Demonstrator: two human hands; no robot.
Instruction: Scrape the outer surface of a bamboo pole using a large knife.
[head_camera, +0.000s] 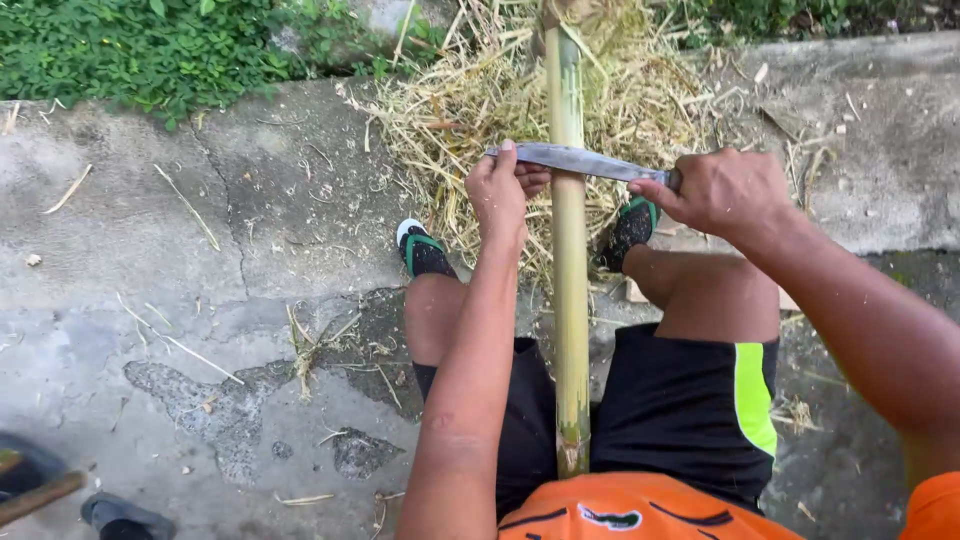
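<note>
While my left hand (497, 190) pinched the blunt tip of the knife blade (575, 160) between thumb and curled fingers, my right hand (725, 190) was closed tight around its handle, which my fist hid entirely. Held so, the long grey blade lay flat across the bamboo pole (569, 300), touching its upper face. That pole ran away from my lap between my knees, its near end against my black shorts (690, 400), its far end buried in a heap of straw-coloured shavings (470, 90) on the cracked concrete. My feet in green-strapped sandals (422, 250) sat to either side of the pole, at the heap's near edge. By my reckoning I was mid-way through shaving the skin off the pole; the next stroke wanted even pressure from both hands and a shallow blade angle, with fingers kept behind the edge.
</note>
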